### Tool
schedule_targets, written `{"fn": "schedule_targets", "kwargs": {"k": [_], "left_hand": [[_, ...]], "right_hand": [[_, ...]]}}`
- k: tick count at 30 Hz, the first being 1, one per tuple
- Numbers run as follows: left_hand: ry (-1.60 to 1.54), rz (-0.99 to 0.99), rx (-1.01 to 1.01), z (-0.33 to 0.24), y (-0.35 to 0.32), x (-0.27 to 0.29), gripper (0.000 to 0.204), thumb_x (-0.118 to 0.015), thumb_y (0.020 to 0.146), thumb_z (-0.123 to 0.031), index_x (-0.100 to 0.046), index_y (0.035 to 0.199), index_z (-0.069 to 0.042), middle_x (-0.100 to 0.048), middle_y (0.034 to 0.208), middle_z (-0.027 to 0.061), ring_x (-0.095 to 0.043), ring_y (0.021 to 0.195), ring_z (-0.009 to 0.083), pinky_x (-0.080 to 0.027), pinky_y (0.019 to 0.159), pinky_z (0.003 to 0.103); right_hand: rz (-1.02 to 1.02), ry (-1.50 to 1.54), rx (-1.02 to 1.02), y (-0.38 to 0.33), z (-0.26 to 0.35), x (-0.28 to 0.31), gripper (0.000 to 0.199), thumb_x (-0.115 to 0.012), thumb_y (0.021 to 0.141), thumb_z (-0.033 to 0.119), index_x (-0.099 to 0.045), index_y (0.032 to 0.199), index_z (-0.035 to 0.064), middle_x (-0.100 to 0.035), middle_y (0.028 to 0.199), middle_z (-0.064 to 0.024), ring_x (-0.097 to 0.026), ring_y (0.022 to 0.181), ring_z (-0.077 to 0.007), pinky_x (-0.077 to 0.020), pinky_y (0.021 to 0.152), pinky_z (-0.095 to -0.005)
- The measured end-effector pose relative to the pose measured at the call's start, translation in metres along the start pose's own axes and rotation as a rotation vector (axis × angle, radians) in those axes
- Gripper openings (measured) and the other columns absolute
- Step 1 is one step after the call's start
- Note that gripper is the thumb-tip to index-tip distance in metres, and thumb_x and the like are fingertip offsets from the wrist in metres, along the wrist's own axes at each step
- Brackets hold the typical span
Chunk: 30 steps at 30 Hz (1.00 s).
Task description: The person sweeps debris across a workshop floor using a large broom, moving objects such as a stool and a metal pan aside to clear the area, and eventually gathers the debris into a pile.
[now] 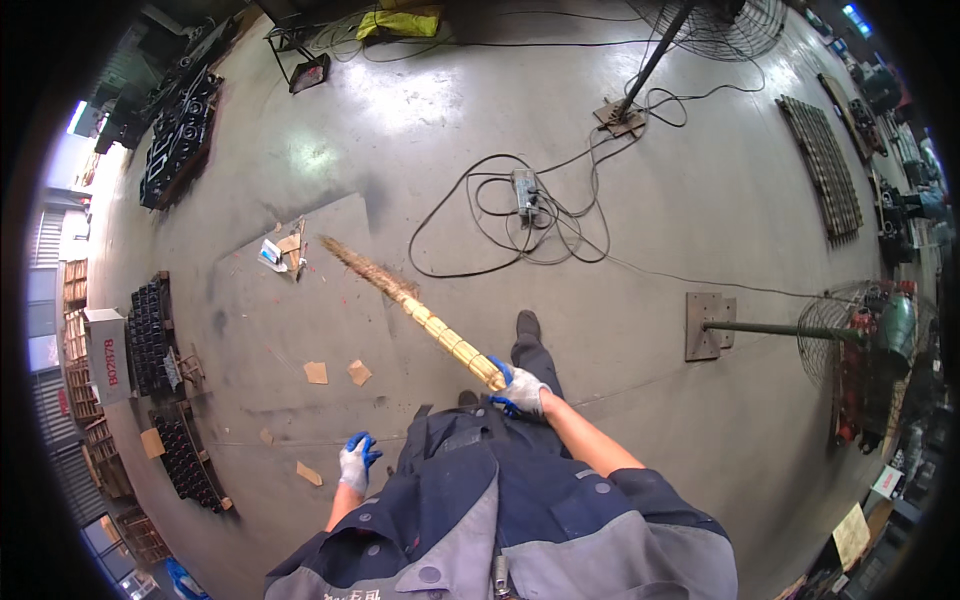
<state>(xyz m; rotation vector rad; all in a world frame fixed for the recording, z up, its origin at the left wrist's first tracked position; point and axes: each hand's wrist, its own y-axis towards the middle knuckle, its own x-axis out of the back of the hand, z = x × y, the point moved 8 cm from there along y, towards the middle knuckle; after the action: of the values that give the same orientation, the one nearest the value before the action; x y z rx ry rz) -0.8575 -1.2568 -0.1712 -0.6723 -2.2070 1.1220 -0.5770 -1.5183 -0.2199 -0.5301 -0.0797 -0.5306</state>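
Observation:
My right hand (pixel 520 389), in a white and blue work glove, is wrapped round the near end of a broom (pixel 440 332). The broom has a thick, yellow, banded handle, and its brown bristles (pixel 365 268) point away to the far left, over the floor. My left hand (pixel 357 465), gloved the same way, hangs at my left side with nothing in it, its fingers loosely bent and apart. Ahead of the bristle tip lies a small heap of torn cardboard (pixel 291 245) with a blue and white scrap (pixel 271 254). Cardboard pieces (pixel 317 373) lie left of the handle.
A looped black cable surrounds a grey power strip (pixel 524 192) on the floor ahead. To the right, a fan's base plate (pixel 704 326) and green pole (pixel 775 330) stand close by; another fan base (pixel 619 117) is farther off. Stacked black metal parts (pixel 152 335) line the left.

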Motion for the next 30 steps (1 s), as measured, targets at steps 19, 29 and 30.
{"fn": "schedule_targets", "kwargs": {"k": [19,29,30], "left_hand": [[-0.115,0.035,0.060,-0.117,0.111,-0.060,0.032,-0.057,0.083,-0.017,-0.052,0.112,-0.005,-0.059,0.093,0.0111,-0.060,0.065,0.0216,-0.050,0.058,0.031],[-0.067,-0.069,0.233,-0.103,0.083,-0.023,0.032,-0.056,0.083,-0.019,-0.050,0.113,-0.007,-0.060,0.096,0.0138,-0.061,0.063,0.0235,-0.049,0.053,0.031],[-0.083,-0.039,0.255,-0.103,0.075,-0.031,0.032,-0.056,0.083,-0.019,-0.050,0.113,-0.007,-0.060,0.096,0.0137,-0.061,0.064,0.0238,-0.049,0.053,0.031]], "right_hand": [[-0.257,0.206,-0.528,0.200,0.004,0.205,0.052,-0.058,0.074,0.007,-0.041,0.122,0.0171,-0.052,0.070,-0.0044,-0.048,0.045,-0.0132,-0.0425,0.039,-0.0281],[-0.385,-0.301,-0.858,0.151,-0.115,0.268,0.059,-0.062,0.069,0.025,-0.043,0.125,0.0229,-0.059,0.107,-0.0131,-0.055,0.102,-0.0310,-0.0445,0.084,-0.0375],[-0.393,-0.276,-0.896,0.133,-0.132,0.269,0.060,-0.063,0.068,0.025,-0.044,0.125,0.0231,-0.059,0.107,-0.0128,-0.055,0.101,-0.0307,-0.0449,0.083,-0.0375]]}}
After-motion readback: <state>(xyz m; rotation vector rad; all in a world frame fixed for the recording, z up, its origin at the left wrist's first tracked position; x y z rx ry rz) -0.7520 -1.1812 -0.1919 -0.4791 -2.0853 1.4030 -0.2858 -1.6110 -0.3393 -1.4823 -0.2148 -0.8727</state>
